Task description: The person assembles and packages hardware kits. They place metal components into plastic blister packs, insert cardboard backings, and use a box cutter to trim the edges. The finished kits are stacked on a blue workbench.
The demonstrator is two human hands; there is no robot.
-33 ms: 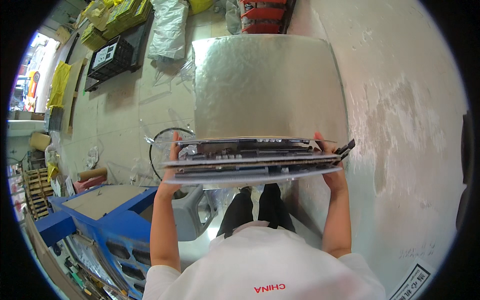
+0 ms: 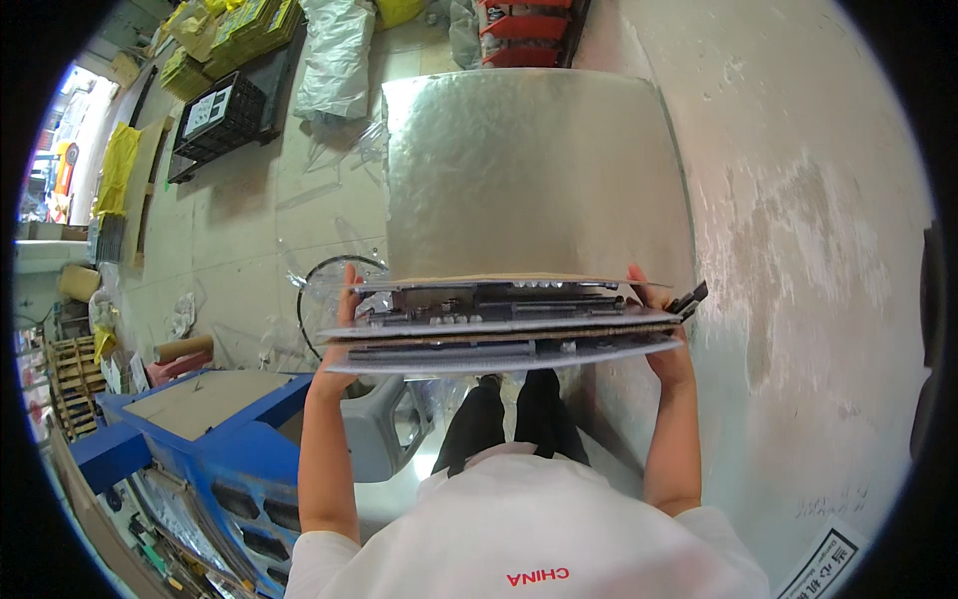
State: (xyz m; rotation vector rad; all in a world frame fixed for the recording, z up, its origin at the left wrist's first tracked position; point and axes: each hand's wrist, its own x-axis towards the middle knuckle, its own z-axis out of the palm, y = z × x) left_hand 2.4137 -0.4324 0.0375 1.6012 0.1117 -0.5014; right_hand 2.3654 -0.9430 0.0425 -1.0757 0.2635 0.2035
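Hands (image 2: 344,339) unmoved on the layered board stack (image 2: 499,329), everything as before.

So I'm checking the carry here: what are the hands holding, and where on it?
Both hold a layered stack of grey sheets and circuit boards: left hand on its left edge, right hand on its right edge.

Taking the black crate (image 2: 219,117) on the floor as landmark: a white rectangular label (image 2: 207,108) with dark print sits on its side. Up and just left of it lie stacked yellow packages (image 2: 228,35). To its right, a pale plastic sack (image 2: 334,55) lies crumpled. Farther right stand red boxes (image 2: 524,30). Far down to the right, a white sign (image 2: 823,569) with black print hangs on the wall.
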